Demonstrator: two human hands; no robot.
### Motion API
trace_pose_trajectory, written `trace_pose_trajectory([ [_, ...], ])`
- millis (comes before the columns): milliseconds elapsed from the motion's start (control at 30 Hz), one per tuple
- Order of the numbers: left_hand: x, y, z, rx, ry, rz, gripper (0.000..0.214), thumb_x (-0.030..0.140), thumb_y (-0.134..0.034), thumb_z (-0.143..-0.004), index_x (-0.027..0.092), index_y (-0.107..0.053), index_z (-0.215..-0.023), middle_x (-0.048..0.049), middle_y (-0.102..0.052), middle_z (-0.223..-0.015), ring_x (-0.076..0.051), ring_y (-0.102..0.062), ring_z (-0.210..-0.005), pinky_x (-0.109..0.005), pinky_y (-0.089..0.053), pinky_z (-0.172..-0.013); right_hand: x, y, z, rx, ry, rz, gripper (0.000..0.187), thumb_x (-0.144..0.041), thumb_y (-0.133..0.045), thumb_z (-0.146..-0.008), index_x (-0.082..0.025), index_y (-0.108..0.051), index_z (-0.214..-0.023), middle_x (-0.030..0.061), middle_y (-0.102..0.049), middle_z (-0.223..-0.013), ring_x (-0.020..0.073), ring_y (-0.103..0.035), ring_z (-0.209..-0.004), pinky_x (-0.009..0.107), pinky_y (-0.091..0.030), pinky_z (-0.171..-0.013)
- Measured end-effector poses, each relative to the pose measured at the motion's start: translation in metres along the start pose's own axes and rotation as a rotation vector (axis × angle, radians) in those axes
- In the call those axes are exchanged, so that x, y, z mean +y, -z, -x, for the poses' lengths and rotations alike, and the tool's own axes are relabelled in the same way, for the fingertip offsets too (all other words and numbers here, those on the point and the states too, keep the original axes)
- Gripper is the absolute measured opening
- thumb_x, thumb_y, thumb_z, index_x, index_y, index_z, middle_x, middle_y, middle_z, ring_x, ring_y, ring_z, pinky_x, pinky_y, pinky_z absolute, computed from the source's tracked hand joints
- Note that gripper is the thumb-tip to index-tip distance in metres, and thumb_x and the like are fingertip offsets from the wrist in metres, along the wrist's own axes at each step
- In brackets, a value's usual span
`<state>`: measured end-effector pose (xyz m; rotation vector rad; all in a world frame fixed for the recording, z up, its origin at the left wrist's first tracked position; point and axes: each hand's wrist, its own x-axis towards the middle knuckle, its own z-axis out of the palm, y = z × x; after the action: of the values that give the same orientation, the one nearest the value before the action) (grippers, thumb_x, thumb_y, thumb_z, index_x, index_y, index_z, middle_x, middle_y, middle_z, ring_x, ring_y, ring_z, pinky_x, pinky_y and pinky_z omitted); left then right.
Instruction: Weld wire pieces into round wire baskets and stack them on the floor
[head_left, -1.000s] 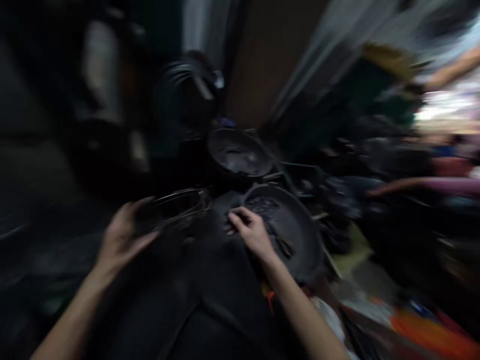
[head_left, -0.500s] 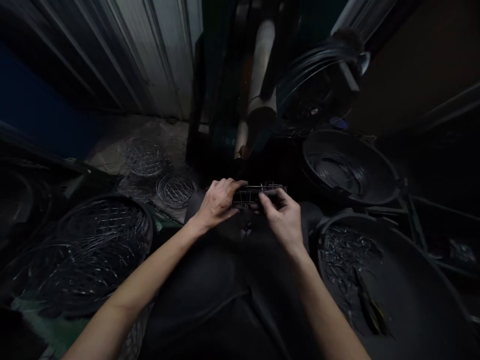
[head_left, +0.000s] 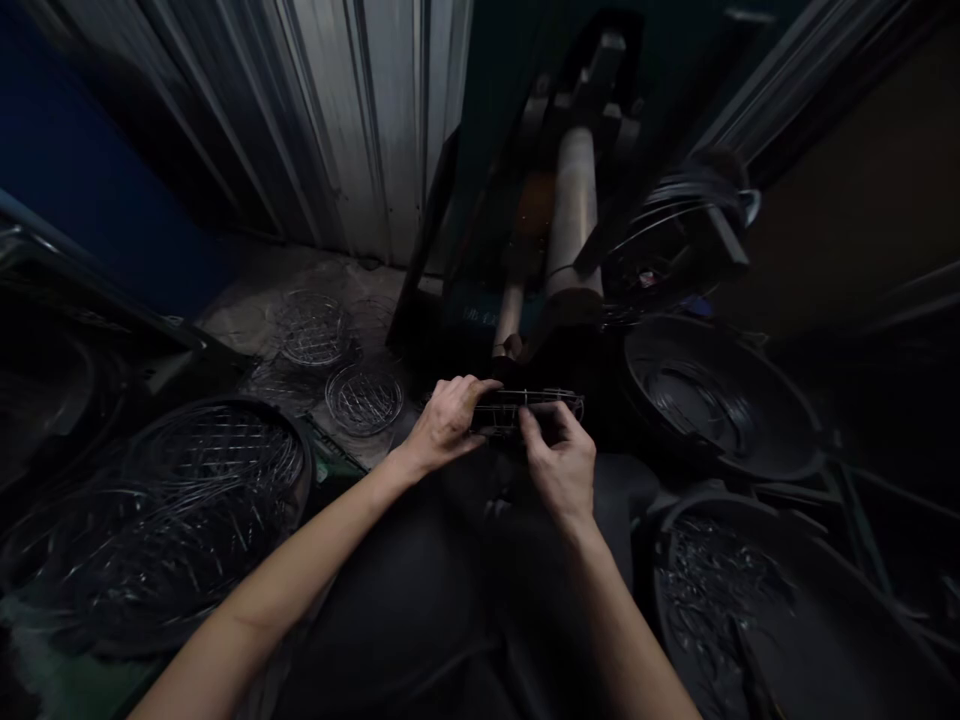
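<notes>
The wire frame (head_left: 501, 409) — likely light and stiff — suits holding near its ends: left hand (head_left: 448, 420) clasping one, right hand (head_left: 560, 455) pinching towards the other.

On my monitor, the open lane runs over the lap (head_left: 427, 570), between the forearms (head_left: 274, 592); the frame (head_left: 504, 408), spanning left hand (head_left: 448, 420) and right hand (head_left: 561, 455), closes its far end. Beyond, I have the machine (head_left: 576, 205) blocking straight ahead. The wire heap (head_left: 199, 510) crowds me on the left, the far basin (head_left: 769, 410) and near basin (head_left: 847, 620) on the right.
</notes>
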<state>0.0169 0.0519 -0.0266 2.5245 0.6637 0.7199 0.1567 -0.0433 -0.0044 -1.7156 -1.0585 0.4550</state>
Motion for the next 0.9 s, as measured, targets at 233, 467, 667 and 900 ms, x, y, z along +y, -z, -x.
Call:
trace_pose_trajectory([
  [233,-0.011,0.004,-0.009,0.039,-0.015,-0.013,0.056,0.019,-0.062,-0.072,0.017,-0.038,-0.122,-0.0072,-0.054,-0.104,-0.024,-0.052,-0.094,-0.035,-0.037,-0.08,0.0,-0.008,-0.013,0.012,0.045,-0.007,0.022,-0.04,-0.057,-0.083,-0.018,-0.057,-0.078,-0.0009,-0.059,-0.071,0.0126,-0.054,-0.064,0.023,-0.042,-0.063],
  [467,-0.019,0.002,-0.02,0.042,-0.02,-0.01,0.055,0.024,-0.062,-0.074,0.018,-0.039,-0.124,-0.0078,-0.054,-0.106,-0.025,-0.051,-0.096,-0.036,-0.037,-0.081,0.0,-0.011,-0.023,0.039,0.081,0.015,0.021,-0.039,-0.056,-0.084,-0.018,-0.057,-0.079,-0.0015,-0.059,-0.071,0.0123,-0.054,-0.065,0.023,-0.042,-0.064],
  [667,-0.026,0.002,-0.028,0.048,-0.036,0.022,0.055,0.024,-0.064,-0.073,0.017,-0.04,-0.122,-0.0074,-0.054,-0.107,-0.024,-0.051,-0.096,-0.035,-0.037,-0.081,0.003,-0.014,-0.03,0.059,0.079,0.018,0.022,-0.04,-0.056,-0.083,-0.018,-0.057,-0.078,-0.0014,-0.059,-0.071,0.0125,-0.054,-0.066,0.023,-0.042,-0.065],
  [900,-0.031,0.0,-0.03,0.057,-0.051,-0.076,0.054,0.024,-0.063,-0.075,0.015,-0.041,-0.123,-0.0083,-0.055,-0.104,-0.024,-0.052,-0.094,-0.035,-0.038,-0.08,0.009,-0.018,-0.034,0.058,0.094,-0.015,0.021,-0.038,-0.056,-0.083,-0.017,-0.058,-0.079,-0.0012,-0.059,-0.072,0.0123,-0.054,-0.065,0.023,-0.042,-0.064],
])
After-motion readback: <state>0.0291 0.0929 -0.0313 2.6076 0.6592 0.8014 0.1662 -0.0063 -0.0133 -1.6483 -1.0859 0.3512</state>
